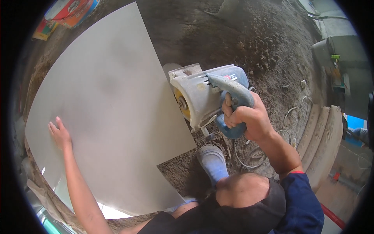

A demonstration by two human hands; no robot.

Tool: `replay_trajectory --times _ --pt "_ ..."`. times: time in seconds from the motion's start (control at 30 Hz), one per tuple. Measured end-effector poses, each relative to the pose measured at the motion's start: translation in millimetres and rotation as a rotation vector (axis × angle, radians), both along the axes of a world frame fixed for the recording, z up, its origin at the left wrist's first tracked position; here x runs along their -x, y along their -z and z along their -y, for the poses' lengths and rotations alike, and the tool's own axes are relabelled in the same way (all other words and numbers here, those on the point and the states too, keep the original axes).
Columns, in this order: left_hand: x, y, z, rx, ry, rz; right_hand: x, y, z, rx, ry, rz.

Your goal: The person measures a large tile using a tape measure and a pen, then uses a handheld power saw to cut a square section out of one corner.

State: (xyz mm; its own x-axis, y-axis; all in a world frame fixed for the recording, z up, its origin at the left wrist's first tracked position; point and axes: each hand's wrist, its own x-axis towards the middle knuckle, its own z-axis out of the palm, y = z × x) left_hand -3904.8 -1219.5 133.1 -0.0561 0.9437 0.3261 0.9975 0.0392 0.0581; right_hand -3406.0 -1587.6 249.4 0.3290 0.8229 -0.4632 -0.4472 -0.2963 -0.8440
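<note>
A large, pale grey tile [105, 93] takes up the left and middle of the view, with a square notch out of its lower right side. My left hand [61, 134] lies flat on it near the left edge, fingers stretched out. In my right hand [251, 117] is the handle of a dusty blue-and-grey circular saw [202, 93]. The saw is at the tile's right edge, above the notch, its yellow blade disc [181, 103] facing the tile. Whether the blade touches the tile, or is turning, I cannot tell.
Rough, dirt-covered ground [280, 50] surrounds the tile. A pale cord [243, 162] loops on the ground right of my foot [214, 162]. Long, dusty, rounded bundles [321, 136] lie at the right. A colourful bucket [74, 13] stands at the far left, and a red pipe [333, 215] runs lower right.
</note>
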Motion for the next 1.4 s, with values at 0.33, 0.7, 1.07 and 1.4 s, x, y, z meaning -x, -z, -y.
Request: replay_trajectory --times 0.33,0.7,1.07,1.4 --pt "1 7 26 -0.037 0.107 -0.009 10 1 24 0.032 -0.053 -0.016" --pt "-14 -1 46 -0.032 0.075 0.048 16 0 44 0.073 -0.043 -0.021" --pt "-14 -1 46 -0.044 0.077 0.057 18 2 59 0.093 -0.047 -0.128" --pt "-17 -3 48 -0.018 0.063 0.054 22 0 71 0.137 -0.002 -0.138"
